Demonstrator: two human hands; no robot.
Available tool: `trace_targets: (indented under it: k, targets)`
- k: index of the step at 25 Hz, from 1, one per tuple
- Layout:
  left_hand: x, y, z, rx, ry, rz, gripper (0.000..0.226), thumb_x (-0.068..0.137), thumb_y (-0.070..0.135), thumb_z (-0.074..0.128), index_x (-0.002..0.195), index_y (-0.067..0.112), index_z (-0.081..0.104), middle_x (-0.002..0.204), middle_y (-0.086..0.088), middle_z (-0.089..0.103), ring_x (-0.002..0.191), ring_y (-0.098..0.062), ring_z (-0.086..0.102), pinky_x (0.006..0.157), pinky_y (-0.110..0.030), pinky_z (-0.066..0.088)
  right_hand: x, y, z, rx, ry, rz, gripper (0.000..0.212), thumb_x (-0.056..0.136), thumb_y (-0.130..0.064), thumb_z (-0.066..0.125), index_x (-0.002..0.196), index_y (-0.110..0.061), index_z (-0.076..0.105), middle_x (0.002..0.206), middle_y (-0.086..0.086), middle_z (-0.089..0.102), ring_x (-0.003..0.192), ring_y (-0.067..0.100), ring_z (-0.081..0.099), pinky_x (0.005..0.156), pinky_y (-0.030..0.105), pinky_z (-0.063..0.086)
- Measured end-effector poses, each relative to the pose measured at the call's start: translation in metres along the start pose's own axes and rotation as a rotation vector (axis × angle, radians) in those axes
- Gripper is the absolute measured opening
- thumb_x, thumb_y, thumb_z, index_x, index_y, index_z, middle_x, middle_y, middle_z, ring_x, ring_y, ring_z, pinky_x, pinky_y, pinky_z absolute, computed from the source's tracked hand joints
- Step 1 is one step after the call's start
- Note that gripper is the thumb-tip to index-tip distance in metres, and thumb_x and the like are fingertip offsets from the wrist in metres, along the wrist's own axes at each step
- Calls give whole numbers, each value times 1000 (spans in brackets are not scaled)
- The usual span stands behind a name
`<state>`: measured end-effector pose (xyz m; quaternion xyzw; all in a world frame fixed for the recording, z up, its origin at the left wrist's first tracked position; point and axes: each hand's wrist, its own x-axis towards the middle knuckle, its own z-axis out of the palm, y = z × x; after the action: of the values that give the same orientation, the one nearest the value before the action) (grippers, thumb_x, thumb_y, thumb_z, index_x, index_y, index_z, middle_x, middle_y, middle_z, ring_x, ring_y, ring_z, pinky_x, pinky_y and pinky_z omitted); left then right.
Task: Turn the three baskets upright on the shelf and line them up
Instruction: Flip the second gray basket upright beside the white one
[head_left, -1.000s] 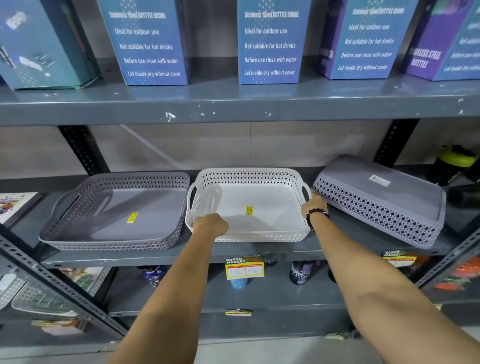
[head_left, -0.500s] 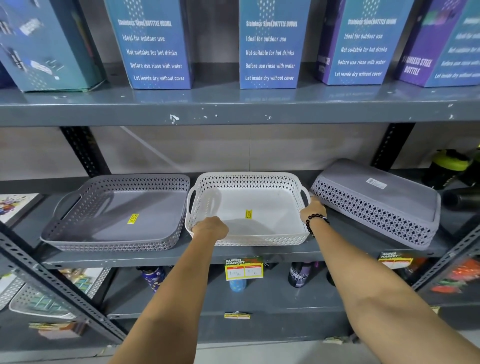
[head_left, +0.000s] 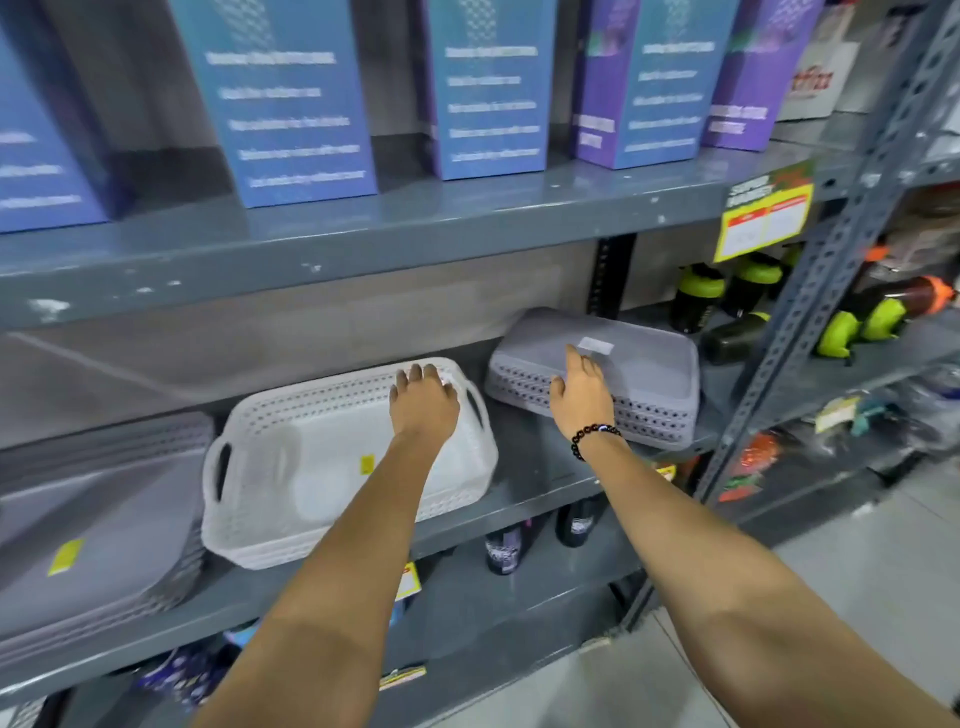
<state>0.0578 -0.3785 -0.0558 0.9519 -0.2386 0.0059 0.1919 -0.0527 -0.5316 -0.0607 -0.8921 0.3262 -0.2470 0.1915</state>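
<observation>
Three perforated baskets stand on the middle grey shelf (head_left: 540, 483). A grey basket (head_left: 104, 525) sits upright at the left, partly cut off by the frame edge. The white basket (head_left: 291, 467) sits upright in the middle. A second grey basket (head_left: 649, 364) lies upside down at the right, its flat bottom with a white label facing up. My left hand (head_left: 423, 402) hovers over the white basket's far right corner, fingers apart. My right hand (head_left: 582, 387), with a bead bracelet on the wrist, rests open on the overturned basket's near left edge.
Tall blue and purple bottle boxes (head_left: 285, 98) line the upper shelf. Black bottles with green lids (head_left: 698, 296) lie right of the overturned basket. A slotted upright post (head_left: 810, 322) stands at the right. Price tags and bottles are on the lower shelf.
Both hands let go of the white basket and moved right: the left to its far right corner, the right onto the overturned grey basket. The view swung to the right.
</observation>
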Motion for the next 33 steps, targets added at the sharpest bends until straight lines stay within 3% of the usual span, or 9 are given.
trace_targets:
  k: [6,10,16,21,24,26,28,30,33]
  targets:
    - [68,107,33,-182,10,76,46,96,29,44,127,-5,48,133,-27,52,128,-40,44,104,-46,39,63,101,-32,-135,-14,287,56,98,-24,43,145,1,24,151,21,32,143,34,23,119,43,20]
    - [114,138,49,-315,-134,-81,53,97,34,43,132,-5,46,137,-26,50,128,-39,47,106,-42,38,107,145,-41,-2,-135,611,70,98,-39,38,149,1,11,155,26,14,144,40,14,117,47,17]
    - [139,139,65,-372,-379,-238,59,99,43,34,138,0,45,145,-22,45,134,-34,44,109,-36,35,140,156,-41,374,-207,861,67,96,-44,39,146,-2,22,151,18,30,137,31,35,111,38,32]
    - [135,134,61,-341,-202,-425,72,95,57,23,146,8,33,149,-24,36,137,-39,34,114,-45,28,161,133,-54,563,-69,850,69,95,-47,36,146,-2,24,150,17,28,136,33,34,108,38,33]
    - [129,128,46,-513,69,-436,51,102,27,25,150,9,20,144,-25,40,129,-42,40,107,-44,33,164,125,-64,797,149,762,53,97,-35,36,135,1,41,141,23,36,122,35,43,99,39,36]
    - [124,121,33,-692,259,-436,50,100,4,26,149,-1,17,140,-27,45,124,-39,47,101,-42,36,158,123,-70,1135,324,715,33,96,-26,39,101,-4,63,106,23,59,91,28,49,74,33,40]
    - [116,108,29,-864,310,-410,42,103,16,25,137,0,43,121,-22,58,114,-36,54,94,-39,40,158,133,-72,1361,342,727,27,98,-26,35,85,-18,57,89,8,59,87,21,47,69,28,40]
    - [104,91,33,-1113,317,-446,58,99,47,24,89,10,67,85,-9,64,96,-34,62,88,-39,46,150,144,-70,1532,302,791,35,98,-37,34,123,-18,50,122,6,53,114,20,48,90,32,42]
    - [93,71,42,-959,173,-470,56,88,61,40,57,18,57,76,-12,64,79,-29,60,77,-37,46,138,174,-39,1557,208,880,112,53,-83,61,143,-20,37,151,3,36,138,23,35,114,44,29]
